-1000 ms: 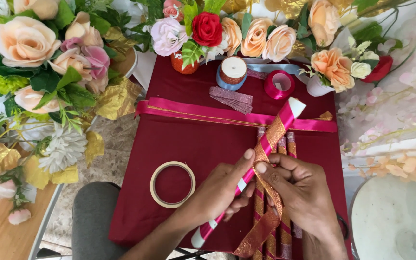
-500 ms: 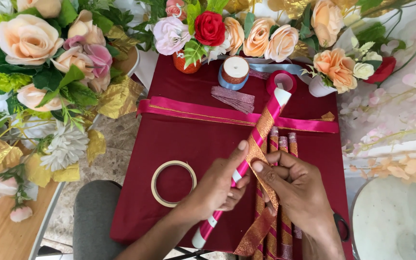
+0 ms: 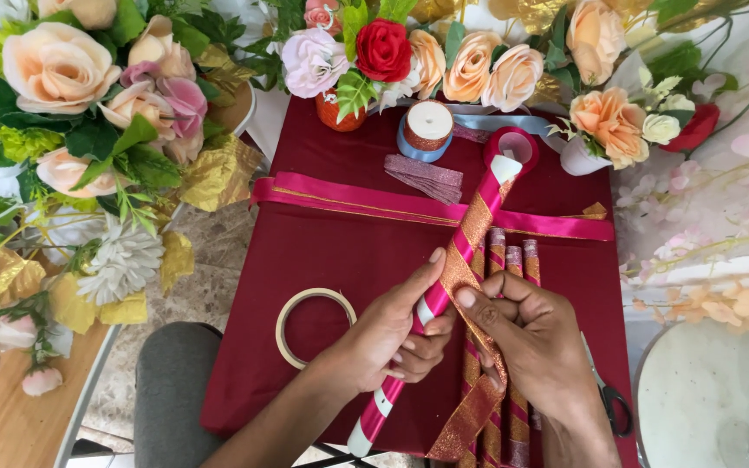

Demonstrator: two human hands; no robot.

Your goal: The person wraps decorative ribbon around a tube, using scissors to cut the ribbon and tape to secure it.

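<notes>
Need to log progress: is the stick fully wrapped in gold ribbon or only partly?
Partly. Gold ribbon covers the stick only near its top; below the left hand pink and white still show, and loose ribbon hangs under the right hand.

Scissors [image 3: 607, 400] mostly hidden by right hand [image 3: 535, 342].

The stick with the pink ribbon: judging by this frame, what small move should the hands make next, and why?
Probably roll the stick slightly in the left hand while the right hand lays the gold glitter ribbon one more turn down. Gold covers only the upper part; pink and white show below, and loose ribbon hangs past the right hand.
</notes>
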